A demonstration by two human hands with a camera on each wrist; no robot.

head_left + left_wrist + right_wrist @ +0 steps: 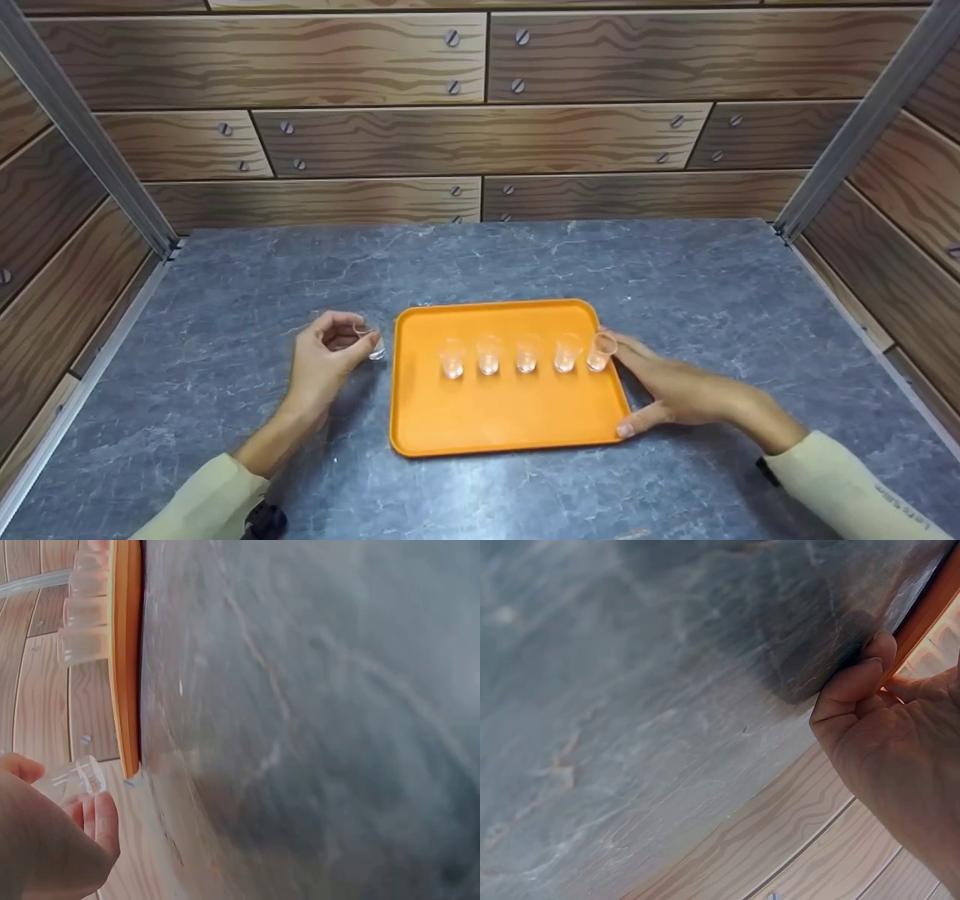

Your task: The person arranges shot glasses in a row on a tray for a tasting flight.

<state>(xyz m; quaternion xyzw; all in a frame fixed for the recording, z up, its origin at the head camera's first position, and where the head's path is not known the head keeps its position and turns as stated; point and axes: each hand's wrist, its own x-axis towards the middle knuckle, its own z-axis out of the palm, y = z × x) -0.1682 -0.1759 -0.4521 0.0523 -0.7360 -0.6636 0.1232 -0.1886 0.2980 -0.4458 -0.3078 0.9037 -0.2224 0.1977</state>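
Note:
To the left of the orange tray, my left hand pinches a small clear cup between thumb and fingers. In the left wrist view, this cup lies between the thumb and fingertips, beside the tray's end. My right hand grips the tray's right edge, thumb at the near right corner and fingers farther up the side. The right wrist view shows its curled fingers at the orange rim. Several similar clear cups stand in a row across the tray; the rightmost cup is close to the right fingers.
The tray lies on a grey marbled table. Wood-patterned walls enclose the back and both sides, with metal posts at the rear corners.

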